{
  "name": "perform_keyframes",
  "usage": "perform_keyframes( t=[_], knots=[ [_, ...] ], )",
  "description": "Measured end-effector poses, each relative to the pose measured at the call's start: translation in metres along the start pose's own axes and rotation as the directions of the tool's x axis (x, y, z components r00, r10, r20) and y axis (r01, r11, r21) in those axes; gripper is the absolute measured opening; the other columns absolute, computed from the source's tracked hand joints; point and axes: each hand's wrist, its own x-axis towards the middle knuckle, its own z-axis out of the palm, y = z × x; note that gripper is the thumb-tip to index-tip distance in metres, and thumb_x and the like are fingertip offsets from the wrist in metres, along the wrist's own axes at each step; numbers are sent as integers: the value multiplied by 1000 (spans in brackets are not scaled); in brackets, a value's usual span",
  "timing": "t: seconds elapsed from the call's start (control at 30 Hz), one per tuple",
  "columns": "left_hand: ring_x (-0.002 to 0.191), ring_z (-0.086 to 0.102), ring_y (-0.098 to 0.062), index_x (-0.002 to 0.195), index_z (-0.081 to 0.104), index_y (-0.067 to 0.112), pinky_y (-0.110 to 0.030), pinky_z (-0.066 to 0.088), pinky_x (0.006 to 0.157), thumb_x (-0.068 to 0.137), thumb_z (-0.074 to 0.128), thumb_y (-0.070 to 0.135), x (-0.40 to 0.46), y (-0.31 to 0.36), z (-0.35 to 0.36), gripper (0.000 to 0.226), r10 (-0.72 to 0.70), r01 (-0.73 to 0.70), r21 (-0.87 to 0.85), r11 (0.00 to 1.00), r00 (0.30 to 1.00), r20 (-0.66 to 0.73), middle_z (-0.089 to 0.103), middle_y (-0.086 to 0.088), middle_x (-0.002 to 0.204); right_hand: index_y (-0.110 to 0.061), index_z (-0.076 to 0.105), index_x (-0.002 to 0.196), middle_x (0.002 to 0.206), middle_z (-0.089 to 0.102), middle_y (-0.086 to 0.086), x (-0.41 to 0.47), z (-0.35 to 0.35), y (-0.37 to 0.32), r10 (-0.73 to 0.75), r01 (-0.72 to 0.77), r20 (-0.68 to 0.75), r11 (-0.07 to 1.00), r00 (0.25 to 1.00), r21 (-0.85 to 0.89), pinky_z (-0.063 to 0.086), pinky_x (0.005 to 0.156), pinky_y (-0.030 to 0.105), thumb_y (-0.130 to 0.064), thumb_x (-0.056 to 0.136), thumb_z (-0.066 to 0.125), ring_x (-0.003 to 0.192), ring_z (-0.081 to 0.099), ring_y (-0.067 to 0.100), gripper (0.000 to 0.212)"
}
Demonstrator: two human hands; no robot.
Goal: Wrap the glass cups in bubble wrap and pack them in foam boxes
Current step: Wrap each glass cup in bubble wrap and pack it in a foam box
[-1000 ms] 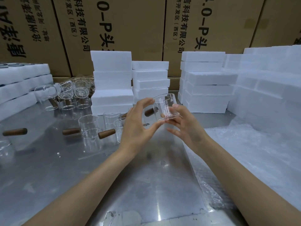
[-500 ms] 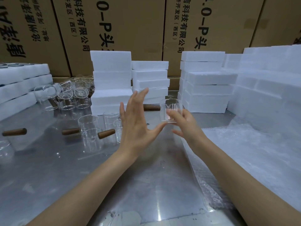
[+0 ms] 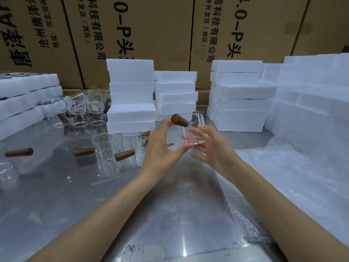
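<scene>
left arm (image 3: 105, 210): bare from wrist to elbow, no sleeve showing
right arm (image 3: 279, 201): bare likewise, no sleeve in sight
left hand (image 3: 160, 148): no glove, no ring
right hand (image 3: 215, 148): no glove, nails short and plain

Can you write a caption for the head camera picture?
Two hands hold a glass cup by its wooden handle above the metal table.
</scene>
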Motion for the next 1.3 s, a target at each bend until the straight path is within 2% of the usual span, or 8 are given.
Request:
perform_keyframes(
  t=[0.23,0.4,0.53,0.7,0.83,0.93,1.07,1.3],
  knots=[
    [110,44,7,129,49,32,-51,41,102,76,79,36,1,-3,0,61,9,1,111,994,996,-89,49,22,114,-28,38,129,124,48,-7,-2,3,4,-131,111,-114,980,985,-167,47,94,35,-61,61,72,112,54,7,83],
    [122,39,4,140,39,30,-34,36,110,78,77,37,2,-2,2,73,99,-98,100,990,995,0,42,18,129,-22,44,119,109,56,-3,4,2,7,-153,120,-192,977,969,-177,49,90,32,-42,77,70,104,58,10,52],
    [133,30,6,144,14,47,-6,26,97,68,70,57,1,8,0,95,-134,151,-133,980,983,125,32,22,143,-21,55,107,105,62,-2,6,-4,8,-115,110,-176,993,978,-40,48,91,35,-41,83,63,101,61,10,32],
    [102,50,23,143,39,27,0,38,75,74,55,59,6,10,1,78,-353,430,-373,822,899,258,53,26,122,-16,61,110,112,65,3,6,-3,7,-94,93,-140,996,986,-10,48,83,29,-49,68,62,105,61,10,53],
    [95,57,20,111,65,34,2,40,74,78,51,59,7,6,1,44,-362,454,-391,801,886,289,68,29,101,-16,61,116,115,66,1,7,-2,7,-75,72,-104,997,992,-32,47,86,31,-50,69,61,105,62,7,58],
    [94,58,18,112,65,34,-11,40,80,75,57,59,6,4,1,45,-408,484,-429,763,875,263,68,28,102,-18,60,116,116,65,-2,6,-3,6,-66,60,-98,996,993,-60,46,89,33,-49,79,65,107,60,8,49],
    [93,56,23,106,59,42,-3,43,68,63,68,57,5,1,-1,46,-430,493,-444,748,870,241,65,38,94,-24,58,105,98,62,-6,5,-11,-1,-164,140,-275,984,947,-107,50,81,29,-52,83,59,92,61,10,36],
    [116,57,-3,124,53,23,-35,42,107,65,78,38,2,-2,2,66,-404,470,-386,794,882,243,65,7,119,-24,53,84,83,60,-5,10,-23,4,-357,147,-406,873,841,-465,39,63,21,-40,96,45,72,52,5,22]
  ],
)
